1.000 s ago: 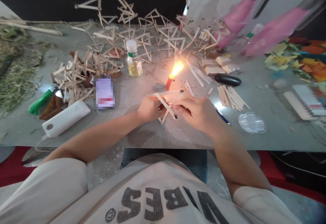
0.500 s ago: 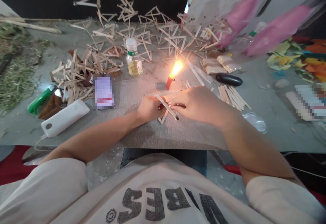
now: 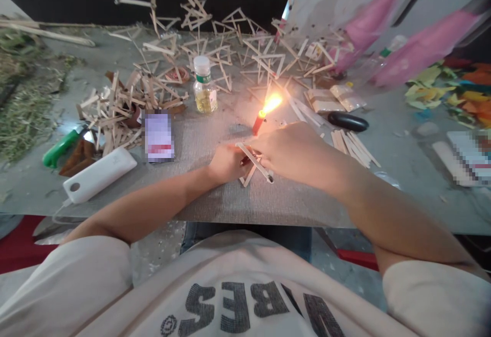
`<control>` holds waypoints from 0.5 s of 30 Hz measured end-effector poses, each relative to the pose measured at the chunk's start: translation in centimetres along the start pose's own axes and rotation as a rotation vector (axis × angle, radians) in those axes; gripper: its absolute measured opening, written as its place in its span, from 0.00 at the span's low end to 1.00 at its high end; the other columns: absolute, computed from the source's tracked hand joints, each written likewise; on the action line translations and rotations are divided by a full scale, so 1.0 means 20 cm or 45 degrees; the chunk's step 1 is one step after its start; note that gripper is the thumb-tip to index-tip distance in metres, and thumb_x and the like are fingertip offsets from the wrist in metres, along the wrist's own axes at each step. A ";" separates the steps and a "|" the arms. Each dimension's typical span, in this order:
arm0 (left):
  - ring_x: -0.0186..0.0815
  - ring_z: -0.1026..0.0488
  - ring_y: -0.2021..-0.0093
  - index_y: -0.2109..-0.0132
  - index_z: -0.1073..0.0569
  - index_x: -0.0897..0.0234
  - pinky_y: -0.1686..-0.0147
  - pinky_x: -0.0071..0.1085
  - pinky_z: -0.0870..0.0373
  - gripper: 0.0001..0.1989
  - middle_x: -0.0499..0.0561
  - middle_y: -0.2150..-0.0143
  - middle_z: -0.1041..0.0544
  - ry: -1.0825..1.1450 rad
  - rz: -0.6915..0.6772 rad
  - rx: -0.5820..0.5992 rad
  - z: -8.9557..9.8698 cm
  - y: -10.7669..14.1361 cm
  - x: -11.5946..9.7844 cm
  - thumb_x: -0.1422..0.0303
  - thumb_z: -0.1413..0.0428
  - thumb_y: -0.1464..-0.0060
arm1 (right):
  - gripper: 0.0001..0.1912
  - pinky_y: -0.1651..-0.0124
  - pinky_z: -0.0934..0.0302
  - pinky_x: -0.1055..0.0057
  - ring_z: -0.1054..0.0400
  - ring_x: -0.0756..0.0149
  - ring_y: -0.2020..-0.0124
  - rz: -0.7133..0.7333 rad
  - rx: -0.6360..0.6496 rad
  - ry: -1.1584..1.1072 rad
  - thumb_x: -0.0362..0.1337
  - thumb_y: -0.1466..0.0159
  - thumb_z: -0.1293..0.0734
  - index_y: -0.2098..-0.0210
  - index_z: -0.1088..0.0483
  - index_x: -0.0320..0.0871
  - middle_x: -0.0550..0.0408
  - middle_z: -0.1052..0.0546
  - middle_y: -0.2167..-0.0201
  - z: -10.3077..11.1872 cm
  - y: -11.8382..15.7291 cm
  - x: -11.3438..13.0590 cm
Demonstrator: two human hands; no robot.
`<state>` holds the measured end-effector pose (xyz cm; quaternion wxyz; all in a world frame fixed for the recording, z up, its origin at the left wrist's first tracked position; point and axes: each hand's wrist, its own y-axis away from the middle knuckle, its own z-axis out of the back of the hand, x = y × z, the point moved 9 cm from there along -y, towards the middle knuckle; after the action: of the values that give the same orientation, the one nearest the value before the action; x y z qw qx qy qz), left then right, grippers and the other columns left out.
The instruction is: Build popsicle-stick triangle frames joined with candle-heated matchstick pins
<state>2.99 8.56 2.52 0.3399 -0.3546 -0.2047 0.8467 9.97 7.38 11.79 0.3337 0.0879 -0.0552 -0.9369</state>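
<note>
Just in front of a lit red candle [image 3: 259,123], my two hands meet around a small frame of joined wooden craft sticks [image 3: 253,162]. One stick slants across the front and has a dark, burnt-looking lower end; two more form a V beneath it. My left hand [image 3: 227,163] is closed on the frame from the left, its fingers curled behind the slanting stick. From the right, my right hand [image 3: 303,153] comes in palm down, with bent fingers closed at the joined sticks. Its fingertips are partly hidden, close to the base of the candle.
Many joined stick frames [image 3: 230,53] are heaped at the back. A bottle of yellow liquid [image 3: 206,91], a phone [image 3: 158,135], a white power bank [image 3: 100,174] and a green-handled tool [image 3: 63,148] stand left. Loose sticks [image 3: 355,148] and a black oval object [image 3: 348,121] lie right.
My right hand has moved slightly up and forward, turning more palm down over the sticks near the candle. The left hand still holds the stick frame in nearly the same place.
</note>
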 end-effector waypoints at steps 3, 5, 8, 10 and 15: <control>0.31 0.37 0.80 0.76 0.34 0.61 0.78 0.32 0.46 0.20 0.46 0.81 0.32 -0.003 0.032 0.005 0.01 -0.01 0.00 0.60 0.43 0.37 | 0.05 0.68 0.52 0.66 0.30 0.64 0.71 0.044 -0.199 0.040 0.32 0.32 0.31 0.65 0.23 0.42 0.53 0.20 0.68 0.07 0.03 -0.03; 0.31 0.37 0.80 0.76 0.34 0.60 0.78 0.32 0.46 0.21 0.46 0.80 0.32 0.000 0.053 0.013 0.01 -0.01 0.00 0.59 0.43 0.37 | 0.08 0.67 0.48 0.65 0.28 0.63 0.67 0.082 -0.424 0.049 0.30 0.30 0.35 0.63 0.24 0.42 0.52 0.20 0.63 0.15 0.09 -0.05; 0.31 0.37 0.80 0.77 0.34 0.61 0.78 0.31 0.45 0.20 0.46 0.80 0.31 0.019 0.079 0.029 0.01 -0.01 0.00 0.60 0.42 0.37 | 0.12 0.61 0.39 0.65 0.27 0.62 0.61 -0.008 -0.810 -0.125 0.29 0.29 0.39 0.56 0.23 0.44 0.51 0.19 0.58 0.21 0.25 -0.15; 0.30 0.37 0.80 0.76 0.33 0.61 0.77 0.30 0.44 0.19 0.46 0.80 0.30 0.039 0.099 0.037 0.01 -0.01 0.00 0.62 0.42 0.38 | 0.15 0.57 0.35 0.63 0.26 0.60 0.57 -0.151 -1.033 -0.372 0.30 0.28 0.41 0.49 0.25 0.43 0.49 0.20 0.57 0.17 0.38 -0.23; 0.28 0.37 0.80 0.77 0.34 0.63 0.77 0.28 0.44 0.19 0.45 0.80 0.30 0.090 0.137 0.045 0.02 -0.01 0.01 0.64 0.42 0.39 | 0.05 0.70 0.40 0.71 0.35 0.71 0.75 -0.649 -1.057 -1.491 0.37 0.33 0.33 0.58 0.27 0.45 0.59 0.27 0.71 -0.33 0.50 -0.34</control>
<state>2.74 8.82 2.80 0.3069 -0.3888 -0.1582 0.8542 22.56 3.69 7.87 0.0288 -0.5462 0.1557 -0.8225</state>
